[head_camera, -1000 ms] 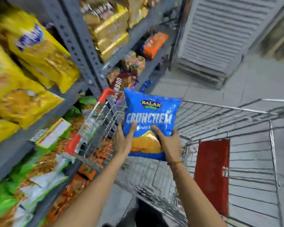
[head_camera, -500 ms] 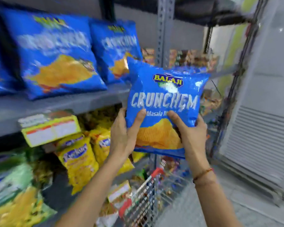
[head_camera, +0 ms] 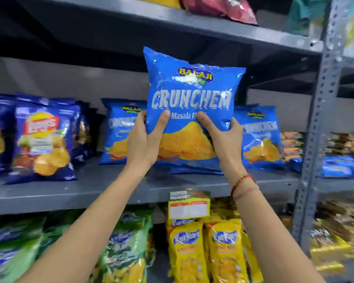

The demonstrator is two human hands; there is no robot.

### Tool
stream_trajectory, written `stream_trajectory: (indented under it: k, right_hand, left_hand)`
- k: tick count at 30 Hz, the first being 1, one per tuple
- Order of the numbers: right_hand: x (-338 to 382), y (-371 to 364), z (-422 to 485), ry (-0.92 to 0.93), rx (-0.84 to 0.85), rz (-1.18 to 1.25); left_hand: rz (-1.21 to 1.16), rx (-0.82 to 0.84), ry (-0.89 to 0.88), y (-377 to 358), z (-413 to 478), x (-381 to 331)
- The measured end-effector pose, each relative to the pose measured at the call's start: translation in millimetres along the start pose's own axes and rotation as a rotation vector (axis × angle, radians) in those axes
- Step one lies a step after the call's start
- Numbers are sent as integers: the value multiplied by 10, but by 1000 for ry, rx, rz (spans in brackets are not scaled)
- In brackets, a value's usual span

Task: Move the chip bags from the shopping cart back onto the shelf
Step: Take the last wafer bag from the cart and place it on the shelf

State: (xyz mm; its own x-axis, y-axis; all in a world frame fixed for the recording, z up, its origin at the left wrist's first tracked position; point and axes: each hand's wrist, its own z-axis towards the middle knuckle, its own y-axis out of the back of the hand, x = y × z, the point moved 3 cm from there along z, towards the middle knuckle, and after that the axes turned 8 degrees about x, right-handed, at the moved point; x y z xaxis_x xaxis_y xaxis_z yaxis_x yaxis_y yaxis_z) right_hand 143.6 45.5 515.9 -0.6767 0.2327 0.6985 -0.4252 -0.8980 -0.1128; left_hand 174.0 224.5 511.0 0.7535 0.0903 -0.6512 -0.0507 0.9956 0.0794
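I hold a blue Crunchem chip bag [head_camera: 190,94] upright in both hands, above the grey shelf board [head_camera: 102,184]. My left hand [head_camera: 144,141] grips its lower left side and my right hand [head_camera: 223,141] its lower right side. The bag's bottom edge is level with or just touching the board; I cannot tell which. Two matching blue Crunchem bags stand behind it, one at the left [head_camera: 121,131] and one at the right [head_camera: 261,137]. The shopping cart is out of view.
Dark blue Lay's bags [head_camera: 43,139] stand at the left of the same shelf. A perforated grey upright post [head_camera: 317,127] bounds the shelf at the right. Yellow [head_camera: 208,248] and green [head_camera: 123,248] snack bags fill the shelf below, under a price tag [head_camera: 189,208].
Both hands have lifted the Crunchem bag from over the cart up to the shelf of matching blue bags. My view has swung up from the cart to face the shelf.
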Motion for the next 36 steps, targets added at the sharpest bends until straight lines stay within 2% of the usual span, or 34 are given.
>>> stream_trajectory:
  k: [5,10,24,32,36]
  right_hand:
    - [-106,-746,147,-20,156,64]
    - [-317,-1164,161,-58,226,68]
    - [-842,-1357,113,-174,290,-95]
    - [-813,-1393,43,-153,255,-204]
    - [-733,-1400,-62,-29,230,-409]
  left_hand:
    - [76,-130,44,589,141,228]
    - [122,-181,125,884,256,519]
    - [193,-75,400,906,281,1208]
    - [264,-13,450,914,218,1137]
    - [342,-5,348,1021,129,1077]
